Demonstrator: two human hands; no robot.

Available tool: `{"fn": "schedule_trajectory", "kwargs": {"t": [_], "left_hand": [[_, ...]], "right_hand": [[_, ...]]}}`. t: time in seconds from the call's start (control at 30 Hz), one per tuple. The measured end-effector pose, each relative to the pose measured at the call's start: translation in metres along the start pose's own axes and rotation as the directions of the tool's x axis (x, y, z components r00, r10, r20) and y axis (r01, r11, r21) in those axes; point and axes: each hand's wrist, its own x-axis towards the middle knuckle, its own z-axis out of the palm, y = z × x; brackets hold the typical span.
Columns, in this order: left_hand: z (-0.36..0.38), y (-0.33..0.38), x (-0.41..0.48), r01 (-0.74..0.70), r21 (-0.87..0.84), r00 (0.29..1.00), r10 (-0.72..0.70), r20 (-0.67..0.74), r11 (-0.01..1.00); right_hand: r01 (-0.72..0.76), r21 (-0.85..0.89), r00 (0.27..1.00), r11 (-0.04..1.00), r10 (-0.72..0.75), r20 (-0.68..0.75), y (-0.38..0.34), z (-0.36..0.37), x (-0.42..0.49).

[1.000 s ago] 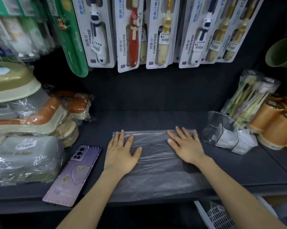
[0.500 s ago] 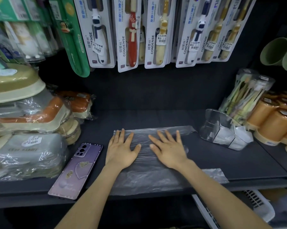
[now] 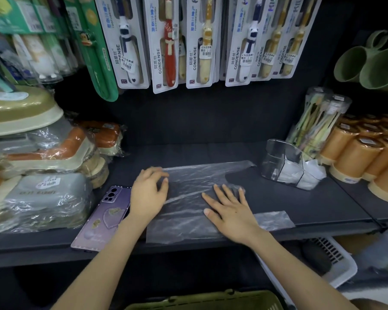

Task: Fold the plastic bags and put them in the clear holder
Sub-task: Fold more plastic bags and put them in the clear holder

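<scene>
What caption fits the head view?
Left hand grips the plastic bag, right hand presses it flat near the clear holder.

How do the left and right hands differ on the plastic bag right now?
The left hand has curled fingers gripping the left edge of the plastic bag; the right hand lies flat with fingers spread. The left hand sits beside the phone, the right hand nearer the clear holder. Both touch the same bag on the shelf.

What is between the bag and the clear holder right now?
Nothing visible. From the bag, only bare shelf runs right to the holder, whose top is open.
</scene>
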Motion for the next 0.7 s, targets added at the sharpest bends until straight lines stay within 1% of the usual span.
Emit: {"fn": "schedule_trajectory", "kwargs": {"t": [0.07, 0.1, 0.13, 0.2, 0.23, 0.27, 0.33, 0.43, 0.53, 0.6, 0.67, 0.7], "left_hand": [[-0.015, 0.003, -0.015, -0.213, 0.086, 0.976, 0.208, 0.059, 0.973], [-0.021, 0.006, -0.027, -0.285, 0.074, 0.953, 0.274, 0.127, 0.956], [-0.028, 0.009, -0.04, -0.304, 0.031, 0.931, 0.291, 0.219, 0.952], [-0.038, 0.009, -0.06, -0.243, -0.068, 0.872, 0.249, 0.421, 0.967], [-0.042, 0.006, -0.068, -0.224, -0.088, 0.837, 0.238, 0.493, 0.971], [-0.044, 0.001, -0.072, -0.232, -0.081, 0.812, 0.239, 0.532, 0.969], [-0.047, -0.005, -0.076, -0.26, -0.065, 0.787, 0.251, 0.564, 0.963], [-0.049, -0.006, -0.076, -0.191, -0.121, 0.8, 0.226, 0.555, 0.974], [-0.051, -0.002, -0.073, -0.146, -0.132, 0.829, 0.194, 0.525, 0.981], [-0.054, 0.002, -0.072, -0.09, -0.139, 0.847, 0.149, 0.511, 0.986], [-0.057, 0.008, -0.072, -0.047, -0.165, 0.858, 0.124, 0.498, 0.985], [-0.059, 0.012, -0.073, -0.03, -0.171, 0.863, 0.112, 0.492, 0.985]], "right_hand": [[-0.001, 0.001, 1.0, 1.0, 0.001, 0.007, -0.002, 0.0, -0.001], [-0.005, 0.004, 1.0, 1.0, 0.005, 0.013, -0.002, 0.001, -0.002], [-0.008, 0.012, 1.0, 1.0, 0.008, 0.017, -0.001, 0.0, -0.002], [-0.024, 0.045, 0.999, 0.999, 0.022, 0.04, 0.0, -0.004, -0.002], [-0.042, 0.075, 0.998, 0.996, 0.038, 0.06, 0.0, -0.007, -0.002], [-0.061, 0.111, 0.995, 0.992, 0.052, 0.079, 0.002, -0.01, -0.001], [-0.074, 0.163, 0.994, 0.984, 0.06, 0.09, 0.002, -0.014, -0.003], [-0.085, 0.195, 0.99, 0.977, 0.06, 0.131, 0.004, -0.021, -0.013], [-0.104, 0.278, 0.984, 0.955, 0.059, 0.166, 0.008, -0.034, -0.027], [-0.093, 0.293, 0.993, 0.951, 0.069, 0.092, 0.005, -0.044, -0.04], [-0.009, 0.316, 0.999, 0.949, 0.02, -0.033, -0.007, -0.05, -0.058], [0.043, 0.321, 0.998, 0.946, -0.024, -0.063, -0.015, -0.051, -0.068]]}}
